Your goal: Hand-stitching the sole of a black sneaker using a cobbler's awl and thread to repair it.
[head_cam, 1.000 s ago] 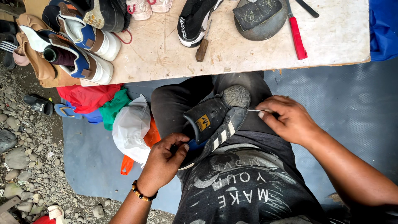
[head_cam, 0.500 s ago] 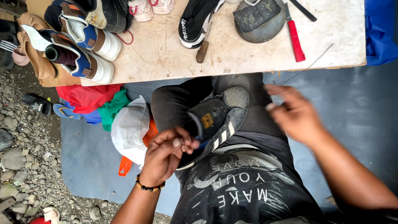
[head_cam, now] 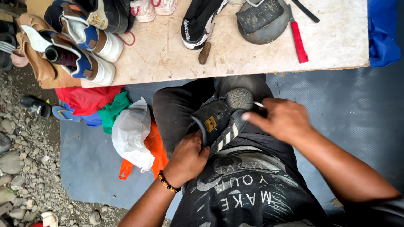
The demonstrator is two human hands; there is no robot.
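Observation:
A dark sneaker [head_cam: 221, 120] with white stripes and a grey shell toe lies on my lap, toe pointing away from me. My left hand [head_cam: 188, 159], with a bead bracelet at the wrist, grips the shoe's heel end from below. My right hand [head_cam: 280, 119] is at the toe, fingers pinched on a thin needle [head_cam: 258, 104] that pokes out beside the toe cap. The hand is blurred, and any thread is too fine to see.
A worn wooden table [head_cam: 235, 54] stands in front with several shoes [head_cam: 84, 46], a black slip-on [head_cam: 198, 21], an awl with a wooden handle [head_cam: 206, 48], a red-handled tool [head_cam: 298, 40] and a round metal form [head_cam: 263, 21]. Plastic bags [head_cam: 132, 132] lie on a grey mat left of my knee, gravel beyond.
My right hand swung out to the right and up, then came back down to the toe of the sneaker. My left hand slid lower on the heel.

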